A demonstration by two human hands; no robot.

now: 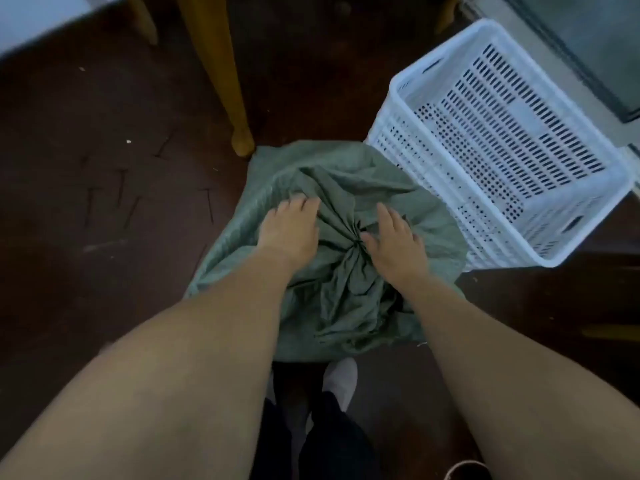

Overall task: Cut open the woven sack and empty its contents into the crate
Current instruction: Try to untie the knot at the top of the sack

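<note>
Just beyond the sack [339, 174], wooden leg [216, 64] and crate [393, 98].

Green sack [346, 181]: gathered to a central knot, standing on dark floor [86, 174]
Left hand [289, 230]: fingers curled into folds left of the knot
Right hand [394, 240]: flat on the cloth, thumb at the knot
White slotted crate [393, 88]: just beside the sack, right
Wooden leg [221, 81]: behind the sack
Grey shoe [341, 379]: at the near edge
</note>
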